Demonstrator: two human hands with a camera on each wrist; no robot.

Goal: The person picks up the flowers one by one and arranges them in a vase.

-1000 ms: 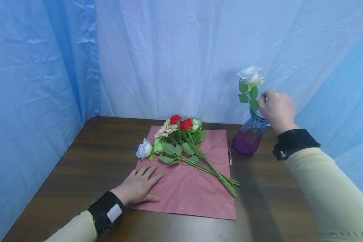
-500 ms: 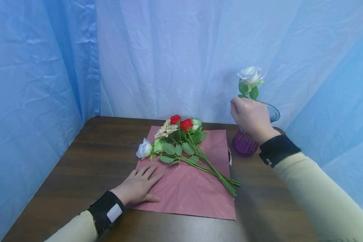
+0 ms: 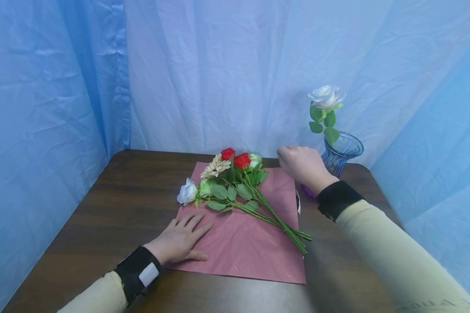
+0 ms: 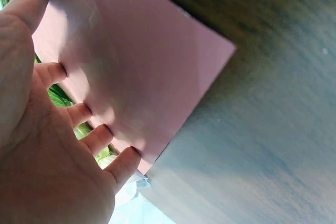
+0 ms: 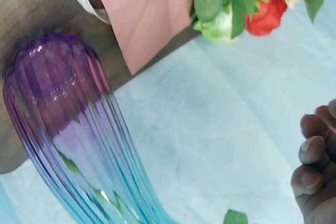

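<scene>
Resting with its fingers spread, the left hand (image 3: 178, 241) lies on the near left part of a pink sheet (image 3: 258, 261), its fingertips touching it, a black band (image 3: 138, 274) round the wrist. Just beyond those fingers lies a bluish rose (image 3: 186, 192), with a green bud (image 3: 205, 188) beside it. Farther out, between the hands, come a beige flower (image 3: 215, 167), two red roses (image 3: 241, 161) and a pale bud (image 3: 255, 160), all lying on the sheet. Their green stems (image 3: 276, 216) slant back toward the person, the ends passing the sheet's right edge on the near side of the right hand. A white loop (image 3: 298, 203) shows at that edge, just nearer than the right hand (image 3: 303, 166), which hangs with fingers loosely curled and nothing visible in them. To its right, partly hidden by it, a blue and purple vase (image 3: 333, 163) stands on the brown counter (image 3: 121, 204), one white rose (image 3: 326, 96) upright in it, the bloom above hand level.
</scene>
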